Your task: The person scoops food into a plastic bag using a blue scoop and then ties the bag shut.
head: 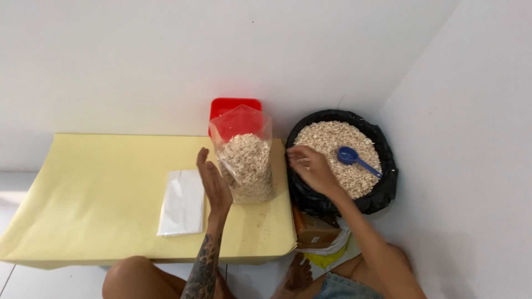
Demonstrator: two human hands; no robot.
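The bag is thin clear plastic, glossy, with creases that catch the light; the flakes inside look dry, pale and rough. The bench is covered in matt yellow paper, smooth apart from a few soft folds at the edges. On it lies a flat white packet with a faint plastic sheen. The tub is lined with shiny, crinkled black plastic film. The blue scoop is smooth hard plastic. The red box behind is plastic too, plain and even.
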